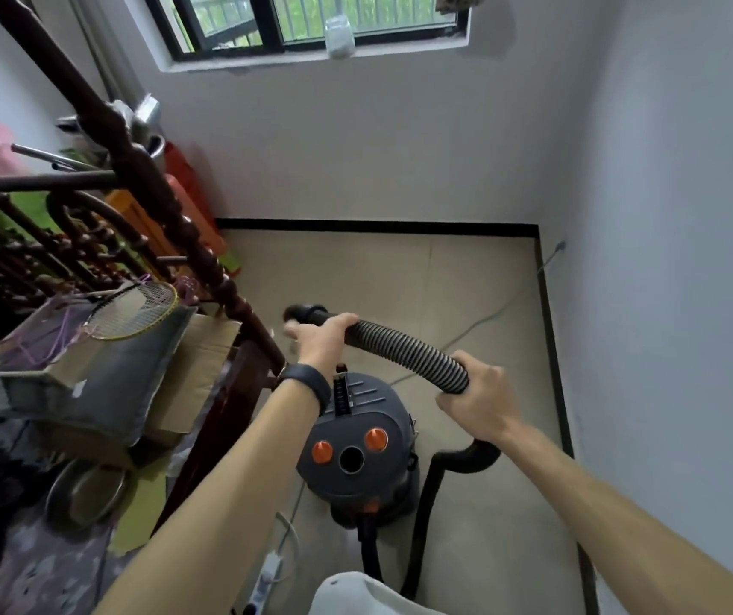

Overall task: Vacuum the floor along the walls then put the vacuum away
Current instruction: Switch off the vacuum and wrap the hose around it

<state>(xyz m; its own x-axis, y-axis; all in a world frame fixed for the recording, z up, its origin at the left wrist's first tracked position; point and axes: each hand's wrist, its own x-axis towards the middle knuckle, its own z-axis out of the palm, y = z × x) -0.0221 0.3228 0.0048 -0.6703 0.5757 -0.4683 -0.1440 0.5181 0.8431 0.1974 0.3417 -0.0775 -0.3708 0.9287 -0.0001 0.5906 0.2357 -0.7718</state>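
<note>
Head view: no readable writing or brand showing anywhere. Vacuum [358,454] is sitting on the beige tile floor [480,277], orange knobs on top. Both hands are gripping the ribbed hose [404,350] above it: right hand [482,403] closed near the bend, left hand [320,341] closed near the blurred nozzle end. White walls [400,139], black baseboard [378,226], window [311,24] beyond.

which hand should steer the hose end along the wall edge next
Left. The left hand already grips the hose right behind its open end, while the right hand holds it farther back.
</note>
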